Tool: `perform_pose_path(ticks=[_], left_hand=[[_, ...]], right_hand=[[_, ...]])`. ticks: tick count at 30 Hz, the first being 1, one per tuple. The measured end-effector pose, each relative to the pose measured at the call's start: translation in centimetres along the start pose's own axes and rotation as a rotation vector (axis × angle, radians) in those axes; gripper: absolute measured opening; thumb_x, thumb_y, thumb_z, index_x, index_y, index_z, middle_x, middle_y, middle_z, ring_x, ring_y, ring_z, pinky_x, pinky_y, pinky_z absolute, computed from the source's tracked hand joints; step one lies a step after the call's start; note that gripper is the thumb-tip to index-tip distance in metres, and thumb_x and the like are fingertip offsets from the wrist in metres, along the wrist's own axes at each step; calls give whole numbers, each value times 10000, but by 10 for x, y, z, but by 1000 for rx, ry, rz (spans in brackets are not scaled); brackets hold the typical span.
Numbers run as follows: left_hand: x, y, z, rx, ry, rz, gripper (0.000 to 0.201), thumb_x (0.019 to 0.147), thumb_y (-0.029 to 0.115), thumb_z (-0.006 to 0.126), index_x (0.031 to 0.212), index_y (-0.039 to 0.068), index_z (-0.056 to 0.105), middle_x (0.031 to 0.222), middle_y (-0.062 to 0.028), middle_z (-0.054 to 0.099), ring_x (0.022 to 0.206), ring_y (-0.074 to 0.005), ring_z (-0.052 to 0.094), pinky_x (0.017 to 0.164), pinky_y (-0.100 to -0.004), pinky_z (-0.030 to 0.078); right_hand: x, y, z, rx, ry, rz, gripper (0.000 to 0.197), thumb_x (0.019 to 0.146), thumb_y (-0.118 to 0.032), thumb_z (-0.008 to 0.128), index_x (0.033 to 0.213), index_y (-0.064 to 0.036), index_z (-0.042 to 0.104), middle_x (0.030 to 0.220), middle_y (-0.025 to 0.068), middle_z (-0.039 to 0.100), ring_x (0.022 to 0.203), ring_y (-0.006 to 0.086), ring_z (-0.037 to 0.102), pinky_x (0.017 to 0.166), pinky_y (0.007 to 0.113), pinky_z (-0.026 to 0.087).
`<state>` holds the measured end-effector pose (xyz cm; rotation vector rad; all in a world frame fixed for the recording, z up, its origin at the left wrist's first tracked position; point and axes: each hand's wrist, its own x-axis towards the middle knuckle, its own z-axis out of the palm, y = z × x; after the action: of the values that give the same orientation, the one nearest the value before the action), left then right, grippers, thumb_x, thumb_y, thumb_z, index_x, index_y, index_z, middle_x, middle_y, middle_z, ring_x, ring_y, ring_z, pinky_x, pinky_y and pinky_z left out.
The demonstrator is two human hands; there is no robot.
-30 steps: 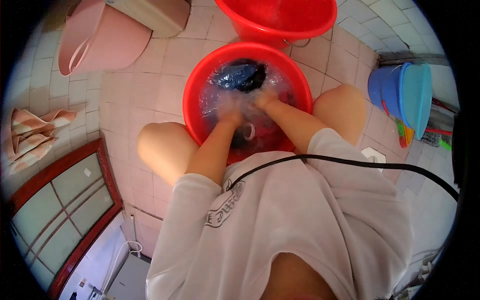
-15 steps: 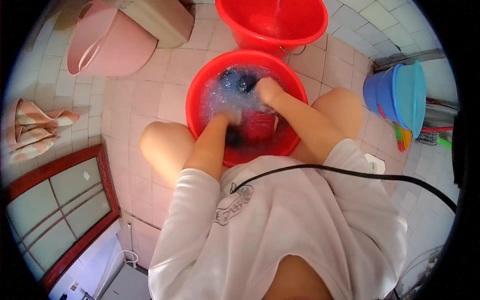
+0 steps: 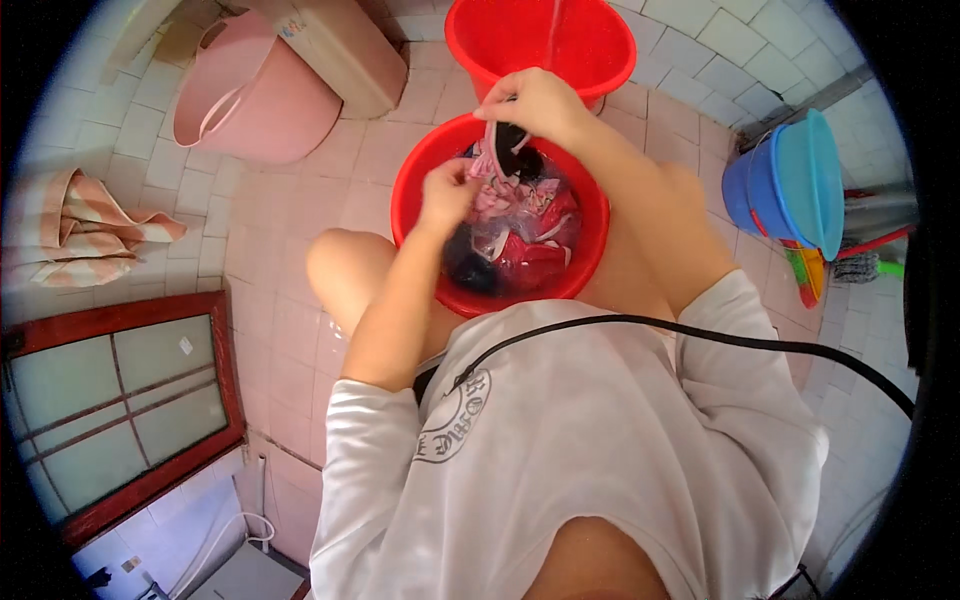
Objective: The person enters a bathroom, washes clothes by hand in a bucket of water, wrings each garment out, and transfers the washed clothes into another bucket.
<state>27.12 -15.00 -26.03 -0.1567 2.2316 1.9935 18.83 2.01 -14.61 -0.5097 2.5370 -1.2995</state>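
The right hand (image 3: 535, 103) pinched the top edge of a pink cloth (image 3: 490, 170) near the upper middle of the frame, lifting it above the red basin (image 3: 420, 175). Just below and to the left, the left hand (image 3: 447, 192) gripped the same cloth lower down, so it hung stretched between the two hands. Under them the basin held more wet laundry, dark and red pieces, in water. A second red basin (image 3: 600, 60) stood just beyond, at the top edge. A pink tub (image 3: 250, 100) sat at the upper left, a striped towel (image 3: 75, 230) lay on the tiled floor (image 3: 290, 330) at the far left, and a blue bucket (image 3: 790, 185) stood at the right.
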Motion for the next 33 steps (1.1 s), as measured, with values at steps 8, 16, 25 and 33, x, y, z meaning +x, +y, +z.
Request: perform_pose_path(ticks=[8, 16, 25, 33], left_hand=[[16, 8, -52, -113, 197, -88, 130, 836, 76, 543, 952, 20, 522, 788, -46, 588, 655, -111, 551, 603, -241, 464], [-1, 8, 3, 550, 51, 143, 423, 604, 152, 764, 930, 4, 538, 847, -112, 597, 771, -193, 572, 724, -286, 456], [4, 56, -51, -183, -21, -153, 111, 804, 143, 626, 873, 75, 572, 804, -10, 604, 686, -87, 551, 568, -186, 408], [-1, 142, -76, -234, 165, 276, 99, 827, 40, 557, 925, 29, 542, 837, -24, 585, 732, -88, 539, 659, -222, 445]], right_hand=[[-6, 27, -21, -39, -246, -255, 272, 684, -217, 696, 855, -12, 643, 782, 60, 634, 744, 140, 594, 690, 289, 464], [-12, 12, 6, 65, -53, -134, 317, 665, -324, 685, 807, -41, 670, 790, 117, 643, 753, 212, 611, 695, 308, 468], [-21, 21, -55, -479, -80, -180, 358, 637, -154, 723, 949, -54, 578, 836, 43, 626, 769, 100, 573, 665, 268, 468], [-12, 8, -61, 250, -119, 92, 179, 816, -152, 608, 966, -81, 544, 802, -18, 563, 724, 58, 534, 601, 271, 479]])
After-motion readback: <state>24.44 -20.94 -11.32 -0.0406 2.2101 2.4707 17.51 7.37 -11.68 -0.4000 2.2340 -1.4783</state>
